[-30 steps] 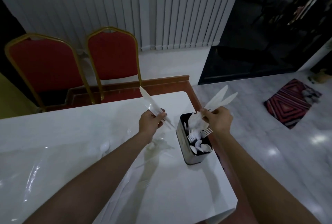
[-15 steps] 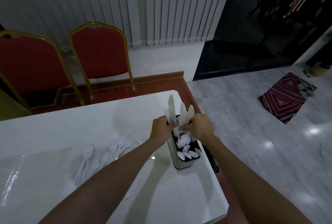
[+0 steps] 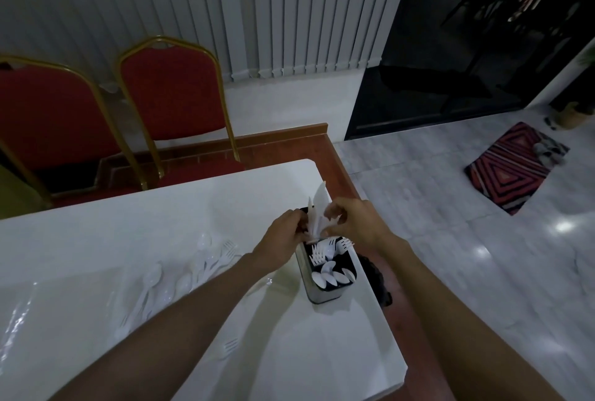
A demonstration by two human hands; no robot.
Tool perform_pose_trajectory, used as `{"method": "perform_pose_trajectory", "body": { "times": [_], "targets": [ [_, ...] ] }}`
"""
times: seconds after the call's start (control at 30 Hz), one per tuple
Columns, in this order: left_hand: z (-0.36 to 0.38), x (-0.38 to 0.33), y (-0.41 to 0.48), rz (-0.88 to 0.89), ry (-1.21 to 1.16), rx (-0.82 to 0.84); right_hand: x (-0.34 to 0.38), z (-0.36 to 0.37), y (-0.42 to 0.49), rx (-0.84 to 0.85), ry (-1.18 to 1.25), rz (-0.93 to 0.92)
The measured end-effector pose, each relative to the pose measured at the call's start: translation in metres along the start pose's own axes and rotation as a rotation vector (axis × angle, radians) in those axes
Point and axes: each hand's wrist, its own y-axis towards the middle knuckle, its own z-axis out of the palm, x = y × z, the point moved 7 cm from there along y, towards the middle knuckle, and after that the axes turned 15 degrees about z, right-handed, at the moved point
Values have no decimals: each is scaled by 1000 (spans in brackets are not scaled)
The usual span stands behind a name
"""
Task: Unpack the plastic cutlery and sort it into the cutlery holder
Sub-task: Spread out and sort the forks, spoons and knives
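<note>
A dark cutlery holder (image 3: 325,294) stands near the right edge of the white table (image 3: 128,227). White spoons (image 3: 333,276) fill its near compartment and white forks (image 3: 322,252) the middle one. White plastic knives (image 3: 317,210) stand upright in the far compartment. My left hand (image 3: 283,239) pinches the knives from the left. My right hand (image 3: 354,223) hovers at their right side, thumb and fingers curled around them with a gap showing.
Loose white spoons and forks (image 3: 193,272) lie on the table left of my left arm, partly under clear wrapping. One fork (image 3: 230,347) lies near the front. Two red chairs (image 3: 170,95) stand behind the table. A patterned mat (image 3: 512,169) lies on the floor.
Both hands came together over the holder and lowered the knives into its far compartment. The right hand's fingers have loosened from the knives.
</note>
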Motion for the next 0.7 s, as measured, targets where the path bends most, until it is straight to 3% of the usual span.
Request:
{"method": "perform_pose_trajectory", "body": {
  "times": [0.27,0.43,0.57,0.7],
  "targets": [
    [-4,-2,-1,6,27,-38,23,-19,-8,-280,95,-163],
    [-9,3,-11,-27,-3,-76,12,6,-5,-245,-63,-133],
    [-25,17,-31,-73,-7,-137,23,-2,-13,-368,77,-142],
    [-47,32,-57,-73,22,-197,62,3,-33,-472,168,-298]
  ]
}}
